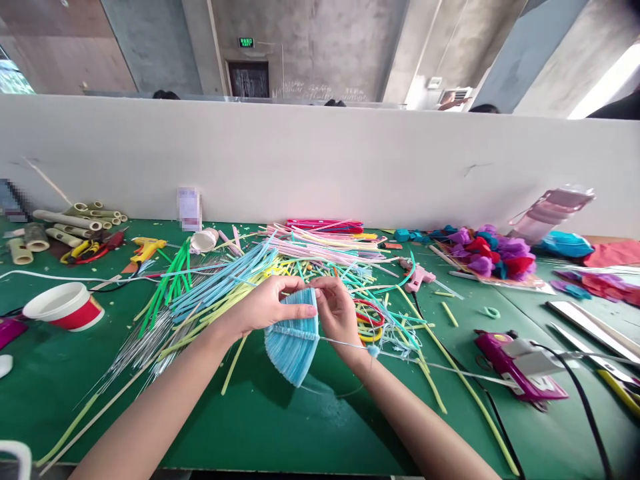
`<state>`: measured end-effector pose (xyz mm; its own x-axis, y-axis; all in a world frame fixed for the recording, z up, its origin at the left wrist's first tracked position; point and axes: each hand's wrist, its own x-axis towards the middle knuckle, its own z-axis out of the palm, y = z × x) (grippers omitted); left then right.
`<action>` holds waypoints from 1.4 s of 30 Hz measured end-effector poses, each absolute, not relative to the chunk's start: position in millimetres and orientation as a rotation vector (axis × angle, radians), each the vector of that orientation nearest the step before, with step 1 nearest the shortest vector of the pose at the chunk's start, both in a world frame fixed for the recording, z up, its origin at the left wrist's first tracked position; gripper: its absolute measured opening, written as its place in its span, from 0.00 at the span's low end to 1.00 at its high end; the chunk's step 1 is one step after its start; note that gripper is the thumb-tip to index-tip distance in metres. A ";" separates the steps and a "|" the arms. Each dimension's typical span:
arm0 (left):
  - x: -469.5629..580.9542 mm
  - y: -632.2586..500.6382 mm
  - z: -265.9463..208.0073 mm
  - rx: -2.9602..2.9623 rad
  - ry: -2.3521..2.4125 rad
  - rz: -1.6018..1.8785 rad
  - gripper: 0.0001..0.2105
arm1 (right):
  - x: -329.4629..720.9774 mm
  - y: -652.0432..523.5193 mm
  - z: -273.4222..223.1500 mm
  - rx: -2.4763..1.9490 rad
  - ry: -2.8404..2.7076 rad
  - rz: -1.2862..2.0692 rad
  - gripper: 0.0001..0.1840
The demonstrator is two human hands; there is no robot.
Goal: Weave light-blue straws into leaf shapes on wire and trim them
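My left hand (267,303) grips a blue fan-shaped piece (295,347) made of thin strips laid side by side, the thumb across its front. The fan hangs above the green table, and a raised band crosses it. At its upper right corner, the fingers of my right hand (337,310) are pinched together; whatever lies between their tips is too small to make out. A thin pale wire runs from the band past my right wrist, with a small blue tuft (373,350) on it. Behind my hands lies a heap of blue strips (225,280), with yellow, green and pink ones.
A yellow glue gun (147,250) and a paper cup (65,307) lie left. To the right are a pink glue gun (416,273), a purple power strip (520,373) with cables, and a pink bottle (553,213). A white partition (320,160) borders the table's back.
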<state>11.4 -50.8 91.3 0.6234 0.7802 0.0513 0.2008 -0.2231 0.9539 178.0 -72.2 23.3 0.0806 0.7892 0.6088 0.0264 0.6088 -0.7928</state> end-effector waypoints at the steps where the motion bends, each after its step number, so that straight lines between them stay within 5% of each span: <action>1: 13.7 -51.8 88.8 1.711 0.812 0.704 0.15 | 178.3 -72.0 23.1 -0.763 -1.372 0.694 0.06; 19: 18.3 -62.9 52.6 1.665 0.916 0.982 0.13 | 173.1 -72.0 24.3 -0.871 -1.264 1.005 0.17; 42: 13.4 -48.8 39.3 1.617 1.018 1.213 0.12 | 185.4 -68.2 19.8 -0.906 -1.317 1.289 0.18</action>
